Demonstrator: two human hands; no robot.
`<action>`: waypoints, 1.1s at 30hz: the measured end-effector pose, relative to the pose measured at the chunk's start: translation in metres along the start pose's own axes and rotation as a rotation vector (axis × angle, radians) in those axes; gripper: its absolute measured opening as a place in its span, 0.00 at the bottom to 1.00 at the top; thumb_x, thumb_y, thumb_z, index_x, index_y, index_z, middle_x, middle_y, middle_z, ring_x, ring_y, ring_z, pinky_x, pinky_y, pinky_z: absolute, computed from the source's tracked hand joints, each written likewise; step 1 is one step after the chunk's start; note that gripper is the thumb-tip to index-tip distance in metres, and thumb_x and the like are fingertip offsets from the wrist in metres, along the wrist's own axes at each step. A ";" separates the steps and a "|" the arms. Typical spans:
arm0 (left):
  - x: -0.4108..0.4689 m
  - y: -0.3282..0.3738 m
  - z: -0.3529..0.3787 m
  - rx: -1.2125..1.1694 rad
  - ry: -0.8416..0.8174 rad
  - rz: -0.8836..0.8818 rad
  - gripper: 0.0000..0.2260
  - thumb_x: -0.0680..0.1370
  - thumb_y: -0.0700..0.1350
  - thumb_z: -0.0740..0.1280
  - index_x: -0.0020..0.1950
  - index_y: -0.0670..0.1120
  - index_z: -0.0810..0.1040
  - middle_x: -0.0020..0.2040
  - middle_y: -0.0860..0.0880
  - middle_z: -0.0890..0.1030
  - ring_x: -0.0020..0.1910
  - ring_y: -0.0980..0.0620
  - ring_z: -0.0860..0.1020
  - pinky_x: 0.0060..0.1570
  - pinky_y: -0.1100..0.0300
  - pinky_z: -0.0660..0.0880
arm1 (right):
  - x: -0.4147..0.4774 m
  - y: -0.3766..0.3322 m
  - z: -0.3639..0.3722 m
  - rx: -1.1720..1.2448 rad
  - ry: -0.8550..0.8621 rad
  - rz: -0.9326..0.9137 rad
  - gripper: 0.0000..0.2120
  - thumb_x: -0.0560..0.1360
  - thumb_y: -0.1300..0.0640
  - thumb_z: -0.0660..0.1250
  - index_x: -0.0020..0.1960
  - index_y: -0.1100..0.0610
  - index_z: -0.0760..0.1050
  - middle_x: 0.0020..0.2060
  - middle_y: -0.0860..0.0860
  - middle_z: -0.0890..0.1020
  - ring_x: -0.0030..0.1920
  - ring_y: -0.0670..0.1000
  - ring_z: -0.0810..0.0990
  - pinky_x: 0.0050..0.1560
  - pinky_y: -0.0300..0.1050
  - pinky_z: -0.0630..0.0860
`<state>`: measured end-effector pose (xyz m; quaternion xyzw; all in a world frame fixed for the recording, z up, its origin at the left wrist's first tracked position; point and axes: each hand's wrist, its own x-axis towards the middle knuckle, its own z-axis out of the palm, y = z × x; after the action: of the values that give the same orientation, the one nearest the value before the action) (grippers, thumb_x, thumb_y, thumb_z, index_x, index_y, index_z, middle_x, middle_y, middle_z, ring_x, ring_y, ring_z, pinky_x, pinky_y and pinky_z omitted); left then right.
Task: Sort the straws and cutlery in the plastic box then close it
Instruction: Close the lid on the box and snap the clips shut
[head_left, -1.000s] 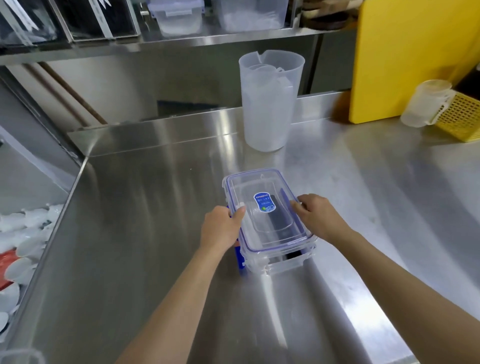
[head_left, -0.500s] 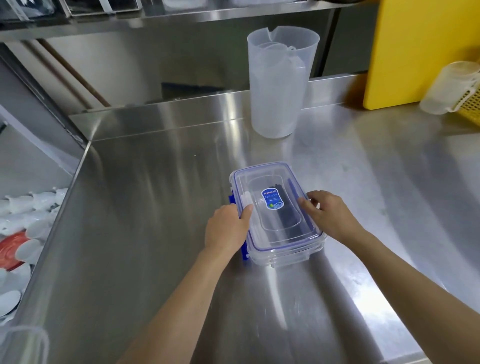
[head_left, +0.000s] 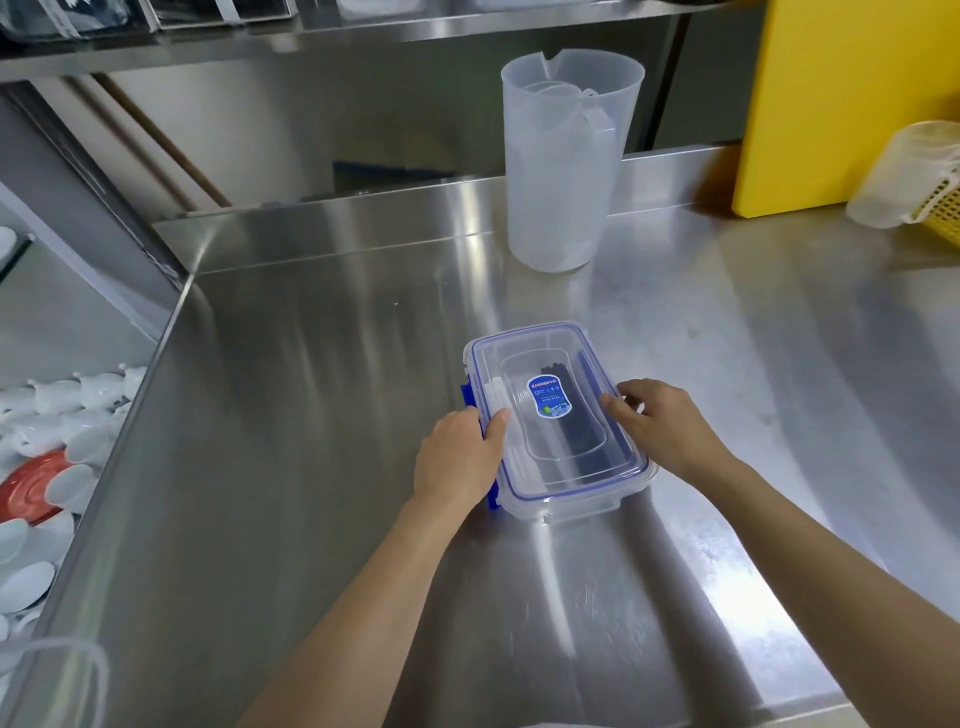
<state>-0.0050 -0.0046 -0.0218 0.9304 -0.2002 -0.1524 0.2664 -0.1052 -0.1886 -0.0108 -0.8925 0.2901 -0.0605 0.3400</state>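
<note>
The plastic box (head_left: 558, 421) sits near the middle of the steel worktop (head_left: 311, 415), well back from the front edge and well apart from the tall plastic jug (head_left: 563, 166) by the back upstand, with its clear lid (head_left: 550, 364) already laid on top. The left hand (head_left: 457, 457) clasps the box's left long side, thumb hooked over the lid rim and fingers curled out of sight below it; the right hand (head_left: 670, 426) rests on the right rim with fingertips (head_left: 615, 402) bent onto the lid edge, not spread wide. The risk I'd watch for is the lid looking shut when it isn't: the blue clips (head_left: 467, 397) on the left seem to stand out from the wall, so pressing one side only could tip the lid or pinch something inside against the seal. The smooth steel may also let the box skate away under a sideways push. Through the lid I can make out dark straws (head_left: 582, 441) and something pale along the left wall, but the label (head_left: 549, 397) and glare cover the rest, so I cannot tell how well things are sorted. The right-side clips are hidden behind the hand, and the near clip is hard to read.
</note>
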 end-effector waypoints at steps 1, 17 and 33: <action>0.000 -0.002 0.002 -0.010 0.009 0.001 0.21 0.80 0.58 0.54 0.44 0.41 0.74 0.45 0.45 0.81 0.43 0.45 0.79 0.47 0.49 0.79 | -0.001 0.000 0.001 0.003 0.001 0.003 0.18 0.79 0.52 0.59 0.50 0.67 0.78 0.45 0.63 0.81 0.40 0.58 0.75 0.35 0.41 0.71; -0.015 -0.006 0.007 -0.257 0.094 -0.211 0.31 0.77 0.64 0.54 0.70 0.43 0.67 0.69 0.45 0.69 0.66 0.45 0.70 0.62 0.51 0.68 | -0.005 0.009 -0.002 0.341 -0.001 0.280 0.23 0.76 0.40 0.57 0.55 0.59 0.74 0.51 0.55 0.79 0.50 0.56 0.78 0.54 0.53 0.77; -0.018 -0.012 0.006 -1.014 -0.261 -0.589 0.21 0.73 0.61 0.67 0.56 0.45 0.77 0.47 0.43 0.82 0.44 0.44 0.81 0.41 0.53 0.80 | -0.011 0.014 -0.010 0.656 -0.337 0.492 0.27 0.75 0.41 0.61 0.56 0.64 0.78 0.37 0.55 0.81 0.32 0.52 0.77 0.30 0.39 0.74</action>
<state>-0.0200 0.0102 -0.0301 0.6772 0.1325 -0.4092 0.5970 -0.1241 -0.1965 -0.0115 -0.6391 0.3999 0.0796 0.6521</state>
